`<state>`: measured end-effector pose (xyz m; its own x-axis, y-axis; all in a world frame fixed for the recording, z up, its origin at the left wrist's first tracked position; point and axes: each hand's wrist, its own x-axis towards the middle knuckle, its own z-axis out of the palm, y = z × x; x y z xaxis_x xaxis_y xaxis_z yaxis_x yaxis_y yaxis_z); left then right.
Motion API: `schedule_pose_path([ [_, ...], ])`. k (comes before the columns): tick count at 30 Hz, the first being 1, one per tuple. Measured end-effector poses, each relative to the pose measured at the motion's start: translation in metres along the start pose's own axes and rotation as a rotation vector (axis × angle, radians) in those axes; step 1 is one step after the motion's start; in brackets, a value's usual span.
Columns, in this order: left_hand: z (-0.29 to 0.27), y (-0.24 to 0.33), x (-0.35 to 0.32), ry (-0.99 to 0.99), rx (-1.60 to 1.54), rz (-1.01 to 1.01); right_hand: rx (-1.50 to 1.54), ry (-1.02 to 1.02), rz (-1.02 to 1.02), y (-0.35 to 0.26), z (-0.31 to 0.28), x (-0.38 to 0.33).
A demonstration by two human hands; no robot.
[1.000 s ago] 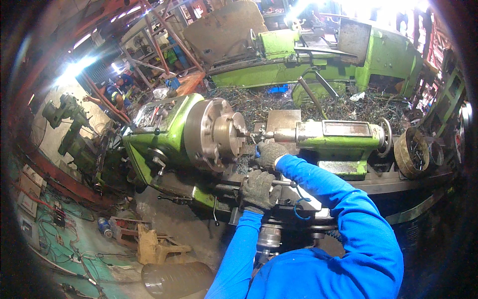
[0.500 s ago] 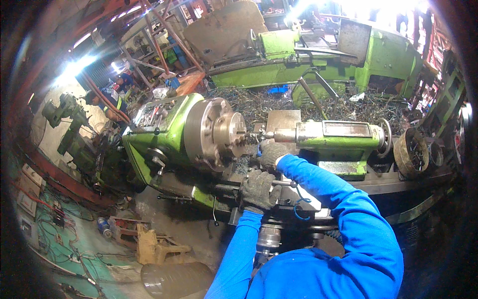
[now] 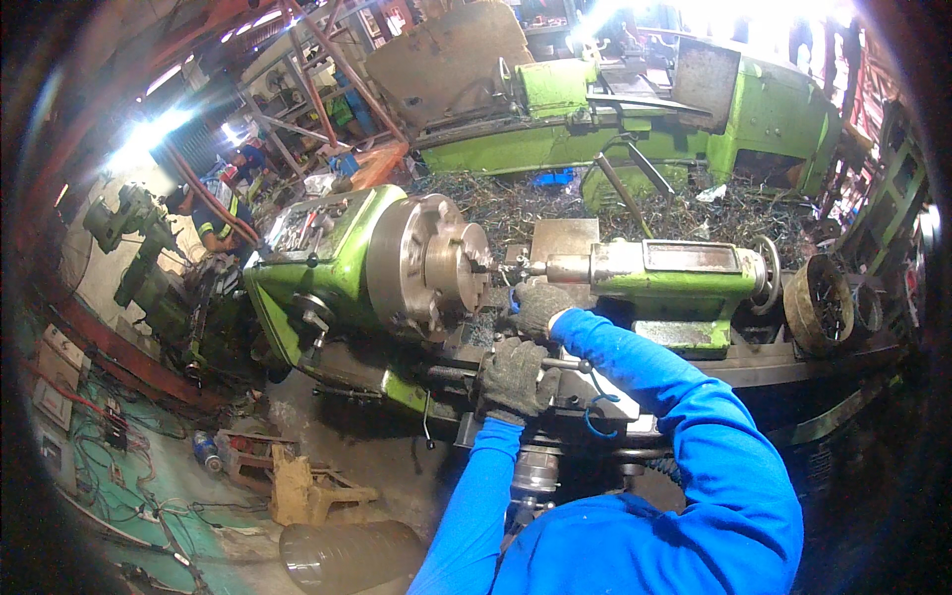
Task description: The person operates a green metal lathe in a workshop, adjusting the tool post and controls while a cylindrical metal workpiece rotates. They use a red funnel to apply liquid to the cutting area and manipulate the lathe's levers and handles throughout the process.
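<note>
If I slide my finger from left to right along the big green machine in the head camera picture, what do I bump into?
Green headstock → round metal chuck → gloved right hand → green tailstock → tailstock handwheel → rusty ring-shaped part. The gloved left hand sits lower, on a handle.

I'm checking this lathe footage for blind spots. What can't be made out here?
Head view only:
- Workpiece at the chuck: too small and hidden by the right hand.
- What the left hand grips: covered by its glove.
- Carriage controls: hidden behind both blue sleeves.
- Tailstock handwheel: partly hidden behind the tailstock body.
</note>
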<state>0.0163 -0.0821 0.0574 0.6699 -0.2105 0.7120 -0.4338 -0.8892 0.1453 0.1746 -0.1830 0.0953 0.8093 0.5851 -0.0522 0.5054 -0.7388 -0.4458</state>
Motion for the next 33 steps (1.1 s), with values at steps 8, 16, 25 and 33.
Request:
schedule_pose_path([
  [8, 0.000, -0.001, 0.000, 0.020, 0.005, 0.020, -0.038, 0.043, 0.004, 0.007, 0.016, 0.011],
  [16, 0.001, -0.001, 0.003, 0.011, -0.014, 0.024, -0.033, 0.043, -0.007, 0.012, 0.018, 0.015],
  [25, 0.012, -0.010, -0.012, -0.119, 0.010, -0.064, 0.399, 0.350, 0.119, 0.024, -0.042, -0.062],
  [33, 0.031, -0.016, -0.030, -0.064, 0.051, -0.068, 1.083, 0.924, 0.046, -0.044, -0.048, -0.165],
])
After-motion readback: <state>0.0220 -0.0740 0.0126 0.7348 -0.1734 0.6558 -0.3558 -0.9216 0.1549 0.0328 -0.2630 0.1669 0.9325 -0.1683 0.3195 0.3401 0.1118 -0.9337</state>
